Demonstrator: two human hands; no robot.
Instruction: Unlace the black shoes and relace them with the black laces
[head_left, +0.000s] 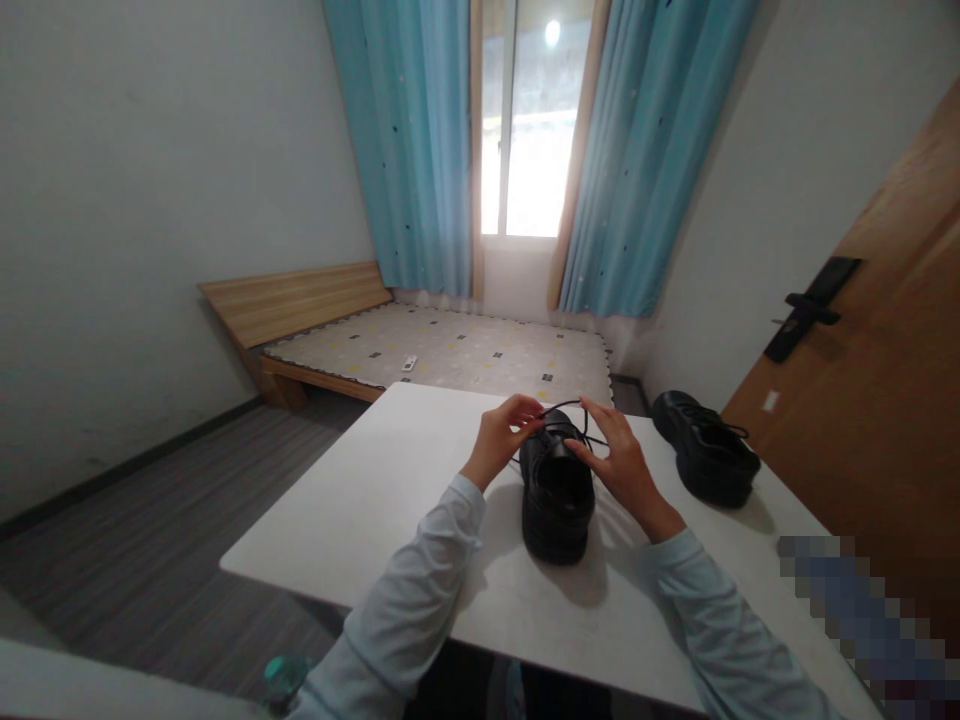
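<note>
A black lace-up shoe (556, 510) stands upright on the white table (337, 500), its heel toward me and its toe pointing away. My left hand (504, 432) is at the left of the lacing, thumb and fingers pinched on the black shoelace (562, 404). A loop of that lace arches above the shoe between my two hands. On the right side, my right hand (616, 450) has its fingertips at the lace, with the thumb lying near the shoe's tongue. The lower part of the lacing is partly hidden by my fingers.
A second black shoe (709, 450), laced, sits at the table's right edge, near the wooden door (885, 400). Beyond the table is a bed with a patterned mattress (465, 345) and a small white remote (409, 363). A green-capped bottle (283, 675) is at lower left.
</note>
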